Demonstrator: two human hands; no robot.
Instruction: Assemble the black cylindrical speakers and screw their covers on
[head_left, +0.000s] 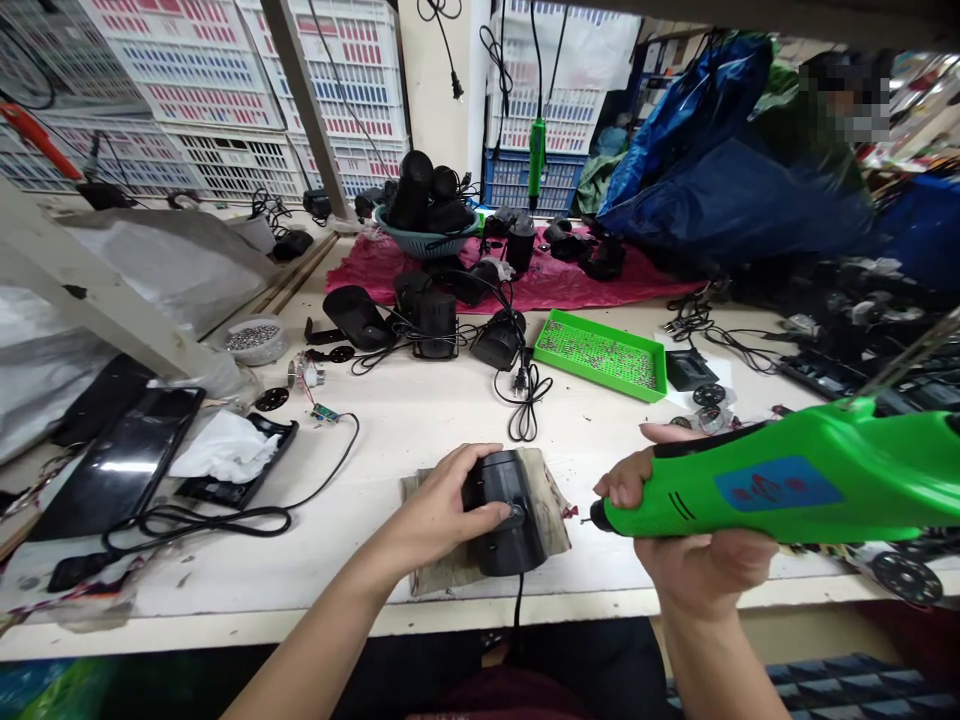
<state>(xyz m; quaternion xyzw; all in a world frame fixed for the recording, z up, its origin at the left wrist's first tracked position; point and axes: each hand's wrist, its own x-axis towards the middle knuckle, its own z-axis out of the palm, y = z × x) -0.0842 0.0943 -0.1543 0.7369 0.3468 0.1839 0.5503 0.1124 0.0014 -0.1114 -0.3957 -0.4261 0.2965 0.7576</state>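
A black cylindrical device [510,515] lies on its side on a stained, worn cloth [551,505] at the front of the white workbench [420,430]. My left hand [442,505] is wrapped over the device, with the fingertips on its round end. My right hand [697,565] grips a bright green electric screwdriver [780,490] held level, with a blue label on its side. Its small dark bit points left toward the device, a short gap apart. A black cord runs down from the device over the bench's front edge.
Black devices, cables and round black discs are spread across the bench. A green tray of screws [600,355] sits beyond my hands. Farther back lie a pink sheet [570,285], a teal basket [424,240], blue bags [720,170] and stacked white crates [225,90]. A person [840,100] stands at the far right.
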